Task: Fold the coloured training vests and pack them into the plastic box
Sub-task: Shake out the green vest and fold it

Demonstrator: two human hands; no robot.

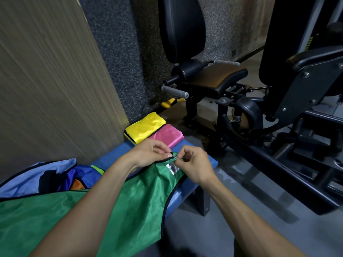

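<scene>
Where the two hands meet, they hold the top corner of a green vest [133,197]. The left hand [148,153] pinches the black edge with curled fingers. The right hand [194,164] pinches a thin thread or tag there. A small shiny label [172,168] is sewn on the vest just below the fingers, but its writing is too blurry to read.

The vest lies across a blue bench [189,191] and hangs down toward the person. At the far end of the bench sit two folded vests, a yellow one [144,127] and a pink one [167,135], touching side by side. On the left is a pile of loose vests [78,178] in blue, orange and light green, with a pale blue cloth [33,177] around it.

A wooden wall [52,80] stands on the left. Next to it is a grey speckled wall [120,52]. A black gym machine [241,93] with a padded seat stands behind the bench on a grey floor [250,210].
</scene>
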